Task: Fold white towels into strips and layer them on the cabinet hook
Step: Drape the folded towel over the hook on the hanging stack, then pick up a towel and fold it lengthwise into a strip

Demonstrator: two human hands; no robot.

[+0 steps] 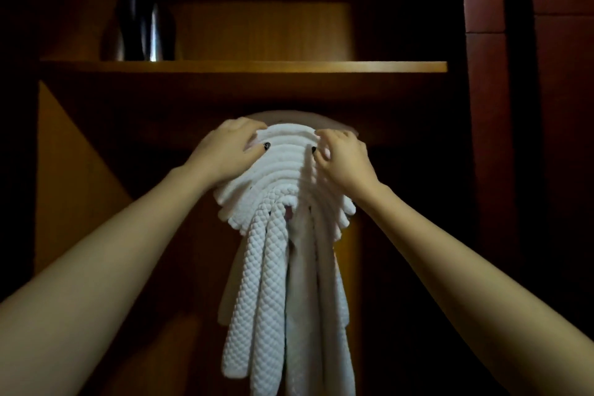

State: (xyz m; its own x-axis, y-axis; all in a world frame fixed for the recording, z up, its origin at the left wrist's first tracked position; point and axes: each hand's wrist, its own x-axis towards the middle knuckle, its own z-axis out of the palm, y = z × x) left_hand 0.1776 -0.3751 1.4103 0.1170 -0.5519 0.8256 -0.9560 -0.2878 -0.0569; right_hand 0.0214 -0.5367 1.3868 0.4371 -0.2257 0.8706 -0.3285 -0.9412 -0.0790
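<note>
Head view: white towels, folded into strips, hang layered in an arch at the centre, just under a shelf; the hook is hidden beneath them. The left hand curls over the pile's top left edge, and the right hand pinches the top right fold. An uneven tug would likely drag the top layers off centre, and the thick pile might slide off the hook.

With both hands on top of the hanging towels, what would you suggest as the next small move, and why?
Probably nudge the top strip level and centred: the left hand and right hand grip the crest of the white towels, whose ends hang at uneven lengths below.
</note>
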